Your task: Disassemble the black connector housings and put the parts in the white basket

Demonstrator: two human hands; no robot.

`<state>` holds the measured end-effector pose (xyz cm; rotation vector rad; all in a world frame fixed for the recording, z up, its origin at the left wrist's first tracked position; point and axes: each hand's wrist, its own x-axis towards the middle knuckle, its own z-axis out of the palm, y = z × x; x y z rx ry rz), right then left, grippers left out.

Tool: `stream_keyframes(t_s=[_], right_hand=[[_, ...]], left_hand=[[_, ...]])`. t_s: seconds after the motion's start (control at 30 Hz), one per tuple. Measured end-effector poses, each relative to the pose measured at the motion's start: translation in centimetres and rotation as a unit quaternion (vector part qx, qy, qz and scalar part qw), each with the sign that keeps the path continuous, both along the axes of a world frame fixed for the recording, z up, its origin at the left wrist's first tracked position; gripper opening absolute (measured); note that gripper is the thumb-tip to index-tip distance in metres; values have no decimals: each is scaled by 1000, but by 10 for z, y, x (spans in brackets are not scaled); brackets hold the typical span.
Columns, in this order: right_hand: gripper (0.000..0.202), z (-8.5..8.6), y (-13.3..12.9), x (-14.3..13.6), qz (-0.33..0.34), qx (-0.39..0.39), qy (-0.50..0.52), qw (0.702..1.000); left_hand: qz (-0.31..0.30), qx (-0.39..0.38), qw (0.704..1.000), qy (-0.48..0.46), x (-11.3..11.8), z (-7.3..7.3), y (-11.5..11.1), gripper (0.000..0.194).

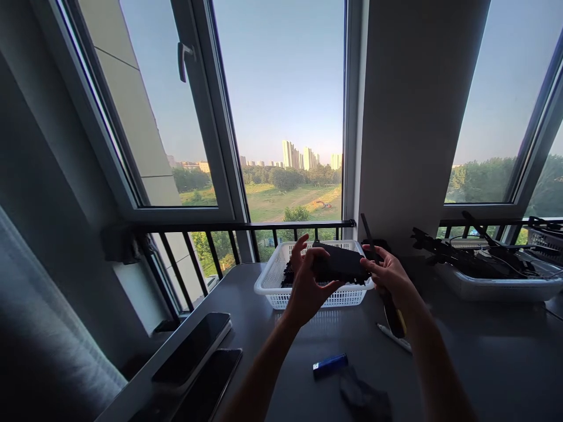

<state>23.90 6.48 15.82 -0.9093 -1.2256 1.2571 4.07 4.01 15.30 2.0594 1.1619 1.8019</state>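
Left grip (305, 288) closed round black rectangular case (339, 262); right grip (389, 272) holding screwdriver (393, 315), fingertips (366, 265) at case's right end. White plastic basket (266, 288) behind, near far edge of table (255, 331).

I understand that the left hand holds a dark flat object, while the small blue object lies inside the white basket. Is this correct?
One part is wrong: the small blue object lies on the table, on the near side of the white basket, not inside it. The head view shows this. The left hand does hold a dark flat object.
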Motion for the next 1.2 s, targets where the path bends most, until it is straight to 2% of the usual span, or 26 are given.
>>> stream_keyframes(t_s=[0.1,0.17,0.2,0.3,0.37,0.53,0.67,0.8,0.87,1.0,1.1,1.2], right_hand=[[71,0,3,5,-33,20,15,999],[68,0,3,6,-54,33,9,998],[66,0,3,6,-62,39,3,997],[61,-1,1,0,-81,55,-21,995],[58,0,0,-5,-81,67,-40,994],[51,-2,1,-11,-48,80,-49,994],[48,-4,5,-5,-57,115,-50,991],[44,-2,4,1,-198,175,-75,961],[42,-1,2,4,-244,195,-104,944],[42,1,-2,10,-230,199,-225,926],[39,4,-8,15,-251,218,-292,897],[38,7,-15,16,-242,238,-362,868]], left_hand=[[-167,-133,977,-26,-5,3,3,73],[-224,-197,948,-109,-3,2,6,78],[-220,-212,939,-158,-1,1,7,78],[-147,-206,931,-265,7,-2,12,80],[-115,-206,927,-291,9,-4,15,81],[-102,-208,919,-318,-2,-5,23,77],[-67,-174,933,-308,-9,-6,29,63],[-45,-135,951,-276,-12,-8,34,54],[-37,-117,959,-256,-14,-10,35,51],[-24,-79,971,-223,-16,-10,35,37],[-6,-66,977,-204,-18,-8,34,29],[8,-58,981,-183,-19,-6,32,25]])
